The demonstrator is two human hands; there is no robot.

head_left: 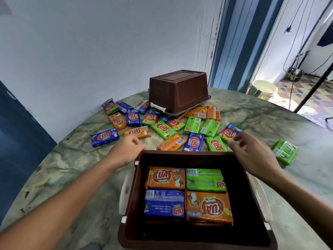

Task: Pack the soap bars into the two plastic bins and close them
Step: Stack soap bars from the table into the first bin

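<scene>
An open brown plastic bin [137, 195] stands right in front of me with several wrapped soap bars lying flat in it, among them an orange one [165, 177] and a green one [205, 180]. Beyond it, many loose soap bars [163, 129] in orange, green and blue wrappers are scattered on the table. A second brown bin [178, 91] sits upside down on its lid at the back. My left hand [127, 150] hovers past the bin's far left corner, fingers apart and empty. My right hand [252, 154] reaches over the far right corner toward a bar, holding nothing.
The round marbled green table [72, 177] stands against a white wall. One green soap bar [285, 151] lies apart at the right. An open doorway with a pale bucket [264, 89] and cables is at the back right.
</scene>
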